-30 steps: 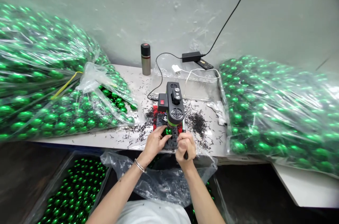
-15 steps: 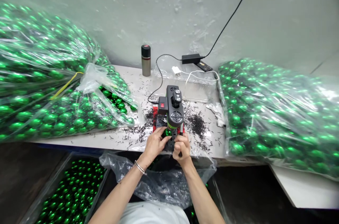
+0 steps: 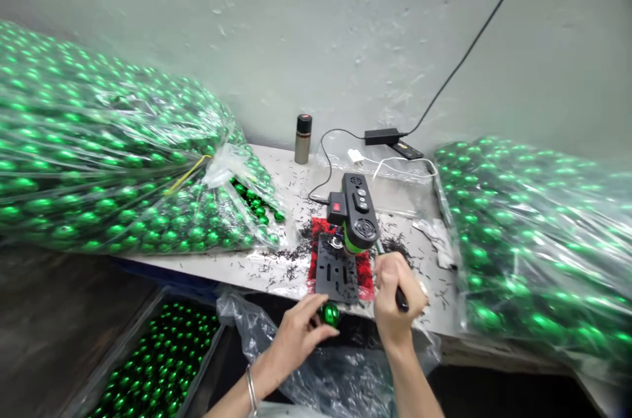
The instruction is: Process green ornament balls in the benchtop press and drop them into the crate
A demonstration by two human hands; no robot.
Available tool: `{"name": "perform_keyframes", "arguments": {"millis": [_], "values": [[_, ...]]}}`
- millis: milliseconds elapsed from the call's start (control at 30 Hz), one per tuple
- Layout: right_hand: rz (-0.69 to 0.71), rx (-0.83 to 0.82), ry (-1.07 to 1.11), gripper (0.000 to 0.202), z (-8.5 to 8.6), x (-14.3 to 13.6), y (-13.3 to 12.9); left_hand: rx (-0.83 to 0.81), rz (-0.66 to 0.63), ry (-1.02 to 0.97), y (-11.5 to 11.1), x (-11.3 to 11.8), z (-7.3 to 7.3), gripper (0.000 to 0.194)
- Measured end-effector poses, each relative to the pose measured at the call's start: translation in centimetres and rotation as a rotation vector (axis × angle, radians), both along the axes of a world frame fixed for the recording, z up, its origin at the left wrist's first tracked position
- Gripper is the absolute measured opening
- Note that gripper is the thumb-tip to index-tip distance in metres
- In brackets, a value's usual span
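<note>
My left hand (image 3: 296,332) pinches a shiny green ball (image 3: 330,314) between thumb and fingers, just off the table's front edge. Wrapped in a fist, my right hand (image 3: 399,289) grips a slim tool with a black handle (image 3: 402,300); a pale shaft shows beyond the fist, but its kind is unclear. Between and beyond the hands stands a small black machine (image 3: 359,210) with round vents, buttons, a green ring and a red switch. Below its head lies a slotted black plate (image 3: 336,271) on a red mat (image 3: 365,276).
Clear plastic bags of green balls flank the workspace, one bag (image 3: 123,161) left and another (image 3: 538,234) right. Black bits (image 3: 276,263) litter the table. A bottle (image 3: 303,139), power adapter (image 3: 382,136) and white cloth (image 3: 438,240) lie behind. Below left is a ball-filled bin (image 3: 158,359).
My left hand has drawn the green ball from under the machine's head toward me, past the table edge. My right hand has moved away to the right, still gripping the tool. The view has shifted.
</note>
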State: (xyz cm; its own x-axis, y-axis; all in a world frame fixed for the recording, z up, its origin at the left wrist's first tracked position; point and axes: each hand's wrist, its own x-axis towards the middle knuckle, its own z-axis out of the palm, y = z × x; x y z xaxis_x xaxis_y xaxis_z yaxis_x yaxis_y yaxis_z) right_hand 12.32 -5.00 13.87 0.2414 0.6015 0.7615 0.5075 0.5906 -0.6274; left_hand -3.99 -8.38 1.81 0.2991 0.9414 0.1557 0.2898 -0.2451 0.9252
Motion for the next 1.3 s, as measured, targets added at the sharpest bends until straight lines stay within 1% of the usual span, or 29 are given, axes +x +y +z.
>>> {"name": "perform_keyframes", "arguments": {"millis": [33, 67, 100, 133, 200, 233, 267, 333, 367, 400, 467, 500, 567, 600, 633, 667, 733, 800, 833, 867, 933, 1033, 1100, 1167, 1233, 1300], "values": [[0.007, 0.013, 0.011, 0.029, -0.4, -0.1, 0.0, 0.005, 0.011, 0.006, -0.2, -0.6, 0.0, 0.044], [0.013, 0.022, 0.017, 0.029, -0.8, -0.1, 0.0, 0.034, 0.052, 0.022, 0.3, -1.2, 0.1, 0.042], [0.016, 0.026, 0.020, 0.029, -1.1, -0.1, 0.0, 0.086, 0.113, 0.051, 1.3, -1.8, 0.5, 0.039], [0.017, 0.026, 0.019, 0.029, -1.3, -0.1, 0.0, 0.164, 0.192, 0.100, 2.8, -2.5, 1.0, 0.034], [0.011, 0.022, 0.013, 0.028, -1.5, -0.1, 0.0, 0.288, 0.353, 0.219, 6.9, -4.0, 2.5, 0.029], [0.006, 0.021, 0.011, 0.028, -1.5, -0.1, 0.0, 0.309, 0.407, 0.301, 9.3, -4.7, 3.3, 0.028], [0.002, 0.020, 0.008, 0.027, -1.5, -0.1, 0.0, 0.288, 0.448, 0.405, 11.6, -5.2, 4.1, 0.026], [-0.002, 0.027, 0.005, 0.029, -1.4, -0.1, -0.1, 0.164, 0.455, 0.625, 15.6, -5.7, 5.1, 0.018], [-0.001, 0.032, 0.002, 0.029, -1.5, -0.2, -0.1, 0.135, 0.446, 0.656, 17.1, -5.8, 5.4, 0.013], [0.004, 0.036, -0.003, 0.030, -1.5, -0.2, -0.1, 0.107, 0.434, 0.678, 18.2, -5.7, 5.5, 0.010], [0.017, 0.048, -0.013, 0.030, -1.6, -0.1, -0.1, 0.082, 0.412, 0.665, 19.4, -5.4, 5.4, 0.010], [0.024, 0.054, -0.017, 0.030, -1.7, -0.1, -0.1, 0.074, 0.405, 0.651, 19.6, -5.3, 5.3, 0.010], [0.037, 0.067, -0.023, 0.030, -1.9, 0.0, -0.1, 0.070, 0.395, 0.625, 19.2, -5.3, 5.1, 0.011], [0.042, 0.069, -0.027, 0.029, -2.0, 0.0, -0.1, 0.061, 0.391, 0.590, 18.7, -5.5, 5.0, 0.014], [0.045, 0.069, -0.031, 0.029, -2.0, 0.0, -0.1, 0.029, 0.385, 0.502, 18.0, -5.7, 5.0, 0.020], [0.046, 0.068, -0.035, 0.029, -2.1, 0.1, -0.1, -0.030, 0.374, 0.355, 17.2, -6.0, 4.9, 0.025], [0.042, 0.063, -0.034, 0.030, -2.2, 0.1, 0.0, -0.218, 0.342, -0.072, 15.3, -6.3, 4.8, 0.032], [0.031, 0.062, -0.019, 0.031, -2.3, 0.0, 0.0, -0.411, 0.320, -0.487, 13.2, -6.1, 4.5, 0.028], [0.027, 0.062, -0.012, 0.032, -2.3, 0.0, 0.0, -0.481, 0.317, -0.611, 12.2, -5.8, 4.4, 0.024], [0.024, 0.059, -0.008, 0.032, -2.3, -0.1, 0.0, -0.541, 0.319, -0.694, 11.3, -5.4, 4.2, 0.020], [0.025, 0.051, -0.010, 0.032, -2.2, -0.1, -0.1, -0.636, 0.314, -0.781, 9.9, -4.4, 3.8, 0.015], [0.023, 0.031, -0.027, 0.029, -2.1, -0.2, -0.2, -0.708, 0.280, -0.762, 8.8, -2.3, 3.2, 0.013], [0.017, 0.027, -0.035, 0.027, -2.0, -0.2, -0.2, -0.679, 0.251, -0.647, 8.5, -0.9, 2.5, 0.017], [0.006, 0.027, -0.044, 0.026, -2.0, -0.3, -0.3, -0.564, 0.210, -0.456, 8.3, 0.4, 1.8, 0.028], [-0.004, 0.024, -0.056, 0.026, -2.0, -0.3, -0.3, -0.370, 0.172, -0.229, 8.2, 1.5, 1.1, 0.035], [-0.009, 0.024, -0.066, 0.027, -2.0, -0.3, -0.3, -0.158, 0.156, -0.022, 8.1, 2.3, 0.6, 0.036]]}}
